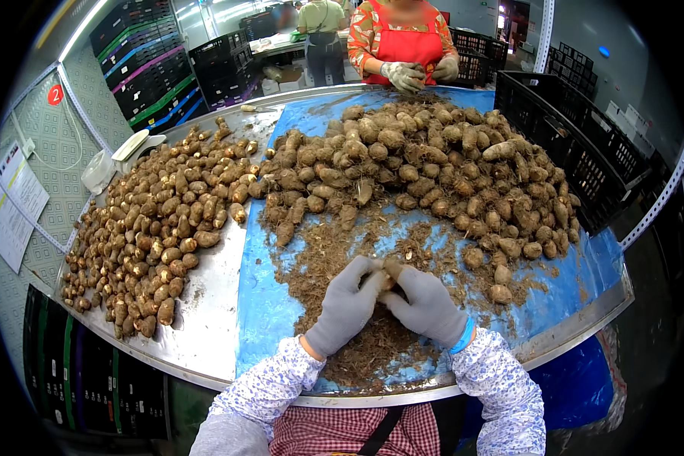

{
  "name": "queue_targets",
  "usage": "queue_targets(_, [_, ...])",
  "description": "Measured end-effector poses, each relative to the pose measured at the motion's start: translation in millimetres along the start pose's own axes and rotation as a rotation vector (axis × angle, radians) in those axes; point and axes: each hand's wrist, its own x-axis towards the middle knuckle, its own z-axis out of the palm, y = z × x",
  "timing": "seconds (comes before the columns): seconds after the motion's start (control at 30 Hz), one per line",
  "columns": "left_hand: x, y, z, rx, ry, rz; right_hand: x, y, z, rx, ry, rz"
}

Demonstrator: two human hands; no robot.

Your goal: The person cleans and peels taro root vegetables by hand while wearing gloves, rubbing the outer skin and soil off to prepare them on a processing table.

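Note:
My left hand point(346, 305), in a grey glove, and my right hand point(424, 302), gloved alike with a blue band at the wrist, meet over the near part of the blue sheet point(268, 285). Between their fingertips they hold a small taro corm point(387, 278), mostly covered by the fingers. Loose root fibres point(370, 353) lie beneath and around both hands. Beyond them rises a large heap of hairy taro corms point(410, 154). To the left, a second heap of cleaner corms point(154, 228) rests on bare metal.
Across the metal table point(205, 342) stands a co-worker in a red apron point(407, 48), gloved hands at the heap's far edge. Black crates point(570, 148) border the right side. A knife point(256, 108) lies at the far left, near a scale point(134, 145). More crates point(91, 370) stand below left.

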Motion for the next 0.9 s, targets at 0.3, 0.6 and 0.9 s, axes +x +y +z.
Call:
queue_targets(0.3, [6.4, 15.9, -16.9, -0.171, 0.019, -0.429, -0.5, -0.5, 7.9, 0.092, 0.012, -0.075])
queue_targets(0.6, [3.4, 5.2, -6.4, -0.058, 0.004, 0.035, 4.2, -7.3, 1.1, 0.405, 0.081, 0.272])
queue_targets(0.9, [11.5, 15.7, -17.4, 0.160, 0.005, -0.187, 0.1, -5.0, 11.0, 0.191, 0.074, -0.043])
